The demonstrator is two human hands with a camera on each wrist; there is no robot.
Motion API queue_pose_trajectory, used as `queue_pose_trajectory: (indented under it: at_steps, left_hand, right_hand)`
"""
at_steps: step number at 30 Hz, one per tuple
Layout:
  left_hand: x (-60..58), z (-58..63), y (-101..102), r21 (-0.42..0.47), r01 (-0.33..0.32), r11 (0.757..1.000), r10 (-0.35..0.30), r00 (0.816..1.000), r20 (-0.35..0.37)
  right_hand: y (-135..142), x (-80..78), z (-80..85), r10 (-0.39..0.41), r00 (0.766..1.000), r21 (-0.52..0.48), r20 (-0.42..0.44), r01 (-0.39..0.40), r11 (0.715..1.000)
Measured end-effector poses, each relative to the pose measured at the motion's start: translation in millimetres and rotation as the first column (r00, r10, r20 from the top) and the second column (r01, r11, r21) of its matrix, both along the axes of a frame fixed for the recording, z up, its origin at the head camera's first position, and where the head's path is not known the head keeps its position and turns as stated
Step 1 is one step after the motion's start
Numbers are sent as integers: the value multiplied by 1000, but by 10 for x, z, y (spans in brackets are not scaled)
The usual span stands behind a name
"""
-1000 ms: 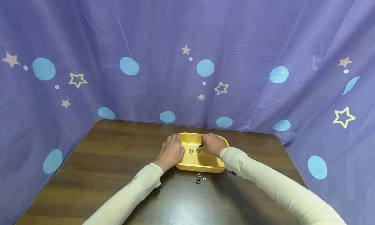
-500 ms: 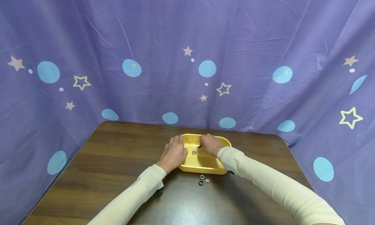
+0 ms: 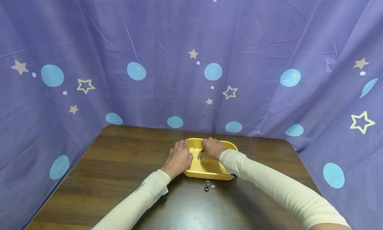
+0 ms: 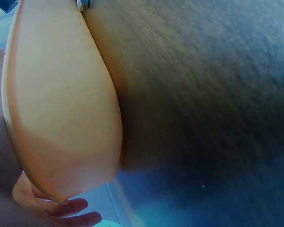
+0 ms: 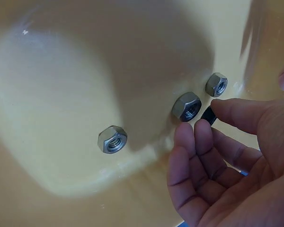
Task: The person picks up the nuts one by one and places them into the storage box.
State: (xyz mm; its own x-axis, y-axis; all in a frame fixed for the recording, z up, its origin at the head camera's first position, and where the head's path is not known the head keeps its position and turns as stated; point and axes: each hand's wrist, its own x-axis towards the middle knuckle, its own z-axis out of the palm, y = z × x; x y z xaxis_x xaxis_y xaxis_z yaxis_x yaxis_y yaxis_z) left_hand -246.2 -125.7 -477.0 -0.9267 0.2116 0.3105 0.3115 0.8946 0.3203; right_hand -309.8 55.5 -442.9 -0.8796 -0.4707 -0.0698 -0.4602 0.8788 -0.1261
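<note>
A yellow plastic tray point(image 3: 209, 174) stands on the table. My left hand point(image 3: 179, 157) grips its left rim, thumb at the inner side; in the left wrist view, fingers point(image 4: 75, 206) show past the rim's far end. My right hand point(image 3: 213, 148) is inside the tray, low over its floor. In the right wrist view its thumb and fingertips pinch a small black piece point(image 5: 208, 115), mostly hidden, perhaps a nut. Close by its fingertips lie a larger steel hex nut point(image 5: 187, 107) and a smaller hex nut point(image 5: 217, 85). Another hex nut point(image 5: 112, 140) lies farther off on the tray floor.
In front of the tray, on the brown wooden table point(image 3: 134, 150), lie a dark nut point(image 3: 206, 188), a steel nut point(image 3: 207, 182) and a small silver piece point(image 3: 213, 186). A purple patterned curtain point(image 3: 167, 100) hangs behind the table and along both sides.
My right hand has shifted slightly left within the tray, now covering more of the nuts there. My left hand keeps its hold on the rim. The head view has moved a little.
</note>
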Motion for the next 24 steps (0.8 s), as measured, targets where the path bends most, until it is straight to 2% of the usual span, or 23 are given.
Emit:
queue_pose_trajectory:
  at_steps: [8,12,14,15,19,21,22,24]
  left_hand:
    - [12,6,3,2,-9,1000,9,1000,11]
    - [11,0,10,-3,-9,1000,10,1000,16]
    - [13,5,13,-6,-10,1000,10,1000,16]
    - [10,1,11,-9,-10,1000,10,1000,11]
    - [7,4,4,-17,-8,1000,8,1000,-5]
    - [8,4,-1,-16,-7,1000,6,1000,-8]
    - [12,9,-2,-16,-6,1000,6,1000,-4]
    - [13,7,-3,-12,-5,1000,5,1000,3]
  right_hand:
    - [-6,-26,-76,5,1000,33,-23,-4,999]
    - [3,-4,-57,-13,1000,36,0,13,999]
    - [14,-41,-73,-18,1000,35,15,18,999]
    - [29,-47,-77,-13,1000,37,-1,13,999]
    - [182,-457,-484,39,999,14,-33,-38,999]
    - [196,-430,-446,39,999,5,-38,-39,999]
    - [191,-419,-413,32,999,-6,-14,-32,999]
    - [156,-222,-181,9,1000,-20,5,-9,1000]
